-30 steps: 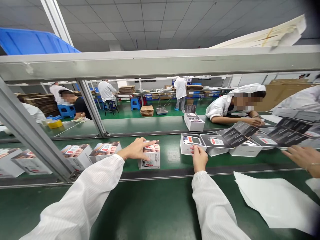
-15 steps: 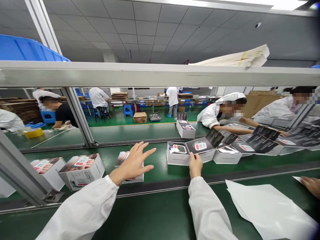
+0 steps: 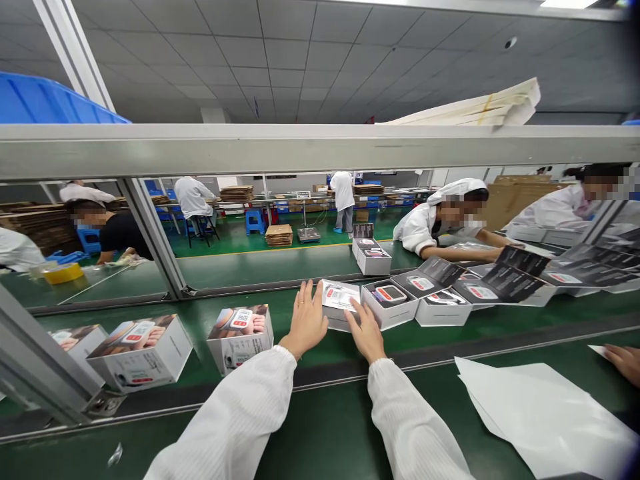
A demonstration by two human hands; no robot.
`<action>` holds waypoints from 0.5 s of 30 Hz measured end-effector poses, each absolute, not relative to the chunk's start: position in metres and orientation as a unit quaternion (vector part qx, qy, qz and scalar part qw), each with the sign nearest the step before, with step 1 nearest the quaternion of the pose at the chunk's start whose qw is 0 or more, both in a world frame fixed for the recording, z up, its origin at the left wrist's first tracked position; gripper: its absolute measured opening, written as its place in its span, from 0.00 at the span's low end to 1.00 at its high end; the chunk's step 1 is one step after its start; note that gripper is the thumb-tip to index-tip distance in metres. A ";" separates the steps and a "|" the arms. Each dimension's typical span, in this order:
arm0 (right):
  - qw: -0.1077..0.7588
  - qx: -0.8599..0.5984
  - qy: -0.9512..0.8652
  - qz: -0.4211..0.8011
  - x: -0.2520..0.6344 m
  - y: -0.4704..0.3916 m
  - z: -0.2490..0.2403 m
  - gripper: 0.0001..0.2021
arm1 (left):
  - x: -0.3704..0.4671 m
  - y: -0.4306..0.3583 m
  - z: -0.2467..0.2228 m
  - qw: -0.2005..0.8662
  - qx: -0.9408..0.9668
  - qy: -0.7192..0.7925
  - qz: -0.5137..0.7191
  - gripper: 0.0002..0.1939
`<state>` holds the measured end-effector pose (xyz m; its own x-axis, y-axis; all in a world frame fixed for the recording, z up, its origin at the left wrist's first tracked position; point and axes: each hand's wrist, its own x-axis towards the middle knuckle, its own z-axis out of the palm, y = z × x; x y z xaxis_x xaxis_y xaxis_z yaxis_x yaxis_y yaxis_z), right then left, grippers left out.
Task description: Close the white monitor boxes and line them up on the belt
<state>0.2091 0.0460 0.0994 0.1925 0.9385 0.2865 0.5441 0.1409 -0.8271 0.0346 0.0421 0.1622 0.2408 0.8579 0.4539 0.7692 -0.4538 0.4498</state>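
My left hand (image 3: 307, 321) lies with fingers stretched out along the left side of a small white carton (image 3: 340, 297). Opposite it, my right hand (image 3: 369, 331) has its fingers spread, the tips touching the carton's right front edge. The carton's upper face carries a white printed panel with a red mark; its inside is hidden. Just right of it stands an open carton (image 3: 390, 293) with a dark-faced watch-like device inside. Left of my hands is a closed picture-printed carton (image 3: 241, 337).
More closed cartons (image 3: 143, 353) stand left on the green belt (image 3: 295, 373), near a metal post (image 3: 45, 360). Several open cartons (image 3: 443, 307) line the right. White sheets (image 3: 545, 413) lie at front right beside another person's hand (image 3: 623, 363). A co-worker (image 3: 440, 220) leans in opposite.
My left hand has moved right onto the carton. My right hand has let go of the dark lid and moved slightly left. The closed cartons have shifted left.
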 end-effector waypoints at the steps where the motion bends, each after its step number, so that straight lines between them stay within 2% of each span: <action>1: 0.479 -0.598 -0.601 0.228 0.207 0.047 0.098 0.30 | 0.035 0.049 0.154 0.103 0.778 0.528 0.326 0.47; 6: 0.538 -0.533 -0.582 0.298 0.197 0.048 0.096 0.29 | 0.024 0.059 0.122 0.166 0.754 0.545 0.326 0.46; 10: 0.558 -0.538 -0.526 0.350 0.200 0.049 0.098 0.32 | 0.005 0.039 0.126 0.178 0.781 0.508 0.319 0.47; 12: 0.590 -0.529 -0.482 0.375 0.202 0.051 0.097 0.34 | -0.003 0.027 0.143 0.146 0.816 0.473 0.297 0.50; 15: 0.630 -0.490 -0.431 0.421 0.197 0.055 0.095 0.34 | -0.008 0.014 0.180 0.017 0.876 0.422 0.233 0.53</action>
